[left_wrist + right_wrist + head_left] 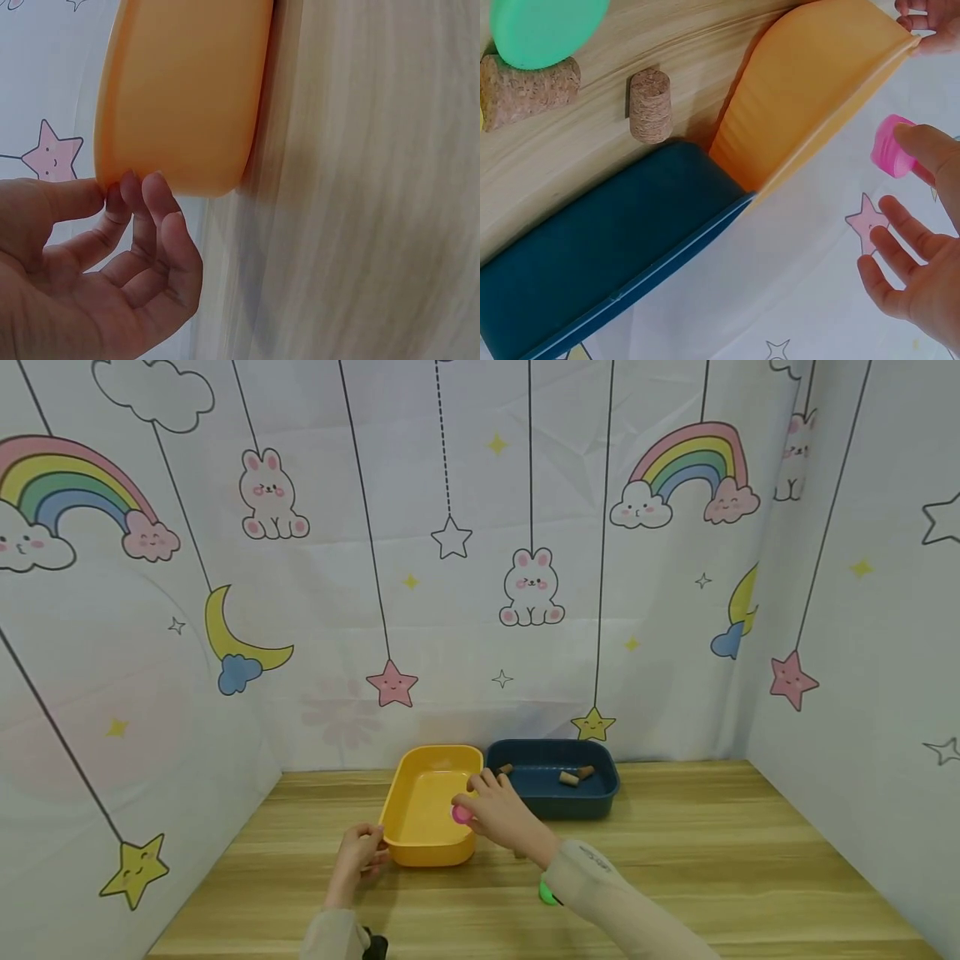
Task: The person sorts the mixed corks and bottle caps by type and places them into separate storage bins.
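My right hand (501,814) pinches a small pink bottle cap (462,814) between thumb and index finger, above the right side of the yellow tray (431,857). In the right wrist view the pink cap (892,146) hangs clear of the tray, and the other fingers are spread. At the tray's near left corner, my left hand (356,858) pinches the rim. The left wrist view has the thumb and fingertips of that hand (112,262) meeting at the orange-yellow wall (184,97). In the head view, the visible tray floor holds nothing.
A dark blue tray (570,810) adjoins the yellow one on the right, with several corks (569,779) inside. On the wooden table lie a green round cap (550,892), partly behind my right sleeve, and corks (651,106). Patterned cloth walls (450,635) enclose the back and sides.
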`<state>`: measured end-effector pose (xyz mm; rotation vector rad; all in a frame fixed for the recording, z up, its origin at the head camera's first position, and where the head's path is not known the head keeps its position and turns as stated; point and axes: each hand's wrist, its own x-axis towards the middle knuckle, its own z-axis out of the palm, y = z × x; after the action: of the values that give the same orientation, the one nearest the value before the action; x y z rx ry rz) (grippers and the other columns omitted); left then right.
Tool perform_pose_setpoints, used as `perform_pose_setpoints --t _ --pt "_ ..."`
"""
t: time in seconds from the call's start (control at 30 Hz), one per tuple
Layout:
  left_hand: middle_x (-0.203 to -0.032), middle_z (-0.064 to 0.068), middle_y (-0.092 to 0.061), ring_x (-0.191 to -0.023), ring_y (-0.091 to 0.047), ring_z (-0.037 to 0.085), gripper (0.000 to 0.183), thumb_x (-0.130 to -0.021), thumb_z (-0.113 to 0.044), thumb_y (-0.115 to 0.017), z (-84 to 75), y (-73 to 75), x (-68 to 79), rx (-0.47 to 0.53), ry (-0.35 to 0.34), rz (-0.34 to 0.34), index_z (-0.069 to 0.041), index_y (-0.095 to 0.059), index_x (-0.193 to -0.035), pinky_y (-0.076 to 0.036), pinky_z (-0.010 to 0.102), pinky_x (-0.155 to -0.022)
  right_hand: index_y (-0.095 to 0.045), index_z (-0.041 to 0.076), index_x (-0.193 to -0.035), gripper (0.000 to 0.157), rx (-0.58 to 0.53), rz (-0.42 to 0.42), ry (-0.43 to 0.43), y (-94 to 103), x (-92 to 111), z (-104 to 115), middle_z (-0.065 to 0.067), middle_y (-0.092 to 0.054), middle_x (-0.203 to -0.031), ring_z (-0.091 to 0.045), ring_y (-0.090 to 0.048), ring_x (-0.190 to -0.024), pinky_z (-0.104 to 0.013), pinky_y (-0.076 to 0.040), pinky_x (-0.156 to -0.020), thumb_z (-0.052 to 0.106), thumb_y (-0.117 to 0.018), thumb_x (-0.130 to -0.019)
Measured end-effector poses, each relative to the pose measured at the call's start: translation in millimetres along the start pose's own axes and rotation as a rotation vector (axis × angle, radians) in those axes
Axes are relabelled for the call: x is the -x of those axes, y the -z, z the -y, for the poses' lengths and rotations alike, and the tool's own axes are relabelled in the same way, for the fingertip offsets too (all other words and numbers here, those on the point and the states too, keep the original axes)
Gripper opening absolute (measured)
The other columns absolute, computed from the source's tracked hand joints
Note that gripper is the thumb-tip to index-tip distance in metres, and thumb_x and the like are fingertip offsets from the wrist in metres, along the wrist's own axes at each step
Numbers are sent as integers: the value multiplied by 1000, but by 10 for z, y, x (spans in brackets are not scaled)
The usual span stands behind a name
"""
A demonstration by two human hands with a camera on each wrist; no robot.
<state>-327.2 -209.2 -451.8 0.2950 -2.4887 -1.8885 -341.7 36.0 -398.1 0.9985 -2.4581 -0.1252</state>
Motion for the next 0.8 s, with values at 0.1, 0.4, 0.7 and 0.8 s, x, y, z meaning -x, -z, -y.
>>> perform_pose_setpoints --t 0.1,0.4,0.7,0.8 --pt "-76 7 -59 -57 -60 12 22 -94 -16 -40 -1 -1 0 5 2 1 2 -48 -85 -43 24 -48 -56 29 -111 32 14 -11 4 5 -27 -2 -1 -52 -103 -19 -40 -94 -30 -36 -76 32 -64 -81" --pt "-76 7 -59 -59 -62 12 22 -95 -17 -39 -2 3 -4 5 5 6 1 -49 -84 -43 24 -48 -57 30 -113 32 -5 -30 15 53 -113 -7 -1 -53 -104 -19 -41 -94 -29 -35 -74 28 -64 -81" --pt "-75 7 -59 -57 -61 12 21 -94 -15 -39 -2 -3 4 13 -2 2 2 -48 -84 -42 24 -47 -56 32 -116 34 -23 -3 7 72 -166 7 -1 -52 -106 -18 -41 -97 -28 -34 -75 26 -62 -83" --pt "-75 7 -59 -58 -62 12 21 -94 -15 -39 -1 -3 6 16 -1 2 2 -48 -84 -43 24 -48 -55 33 -117 36 -17 -5 4 76 -179 11 -1 -52 -106 -18 -41 -97 -27 -33 -74 24 -63 -83"
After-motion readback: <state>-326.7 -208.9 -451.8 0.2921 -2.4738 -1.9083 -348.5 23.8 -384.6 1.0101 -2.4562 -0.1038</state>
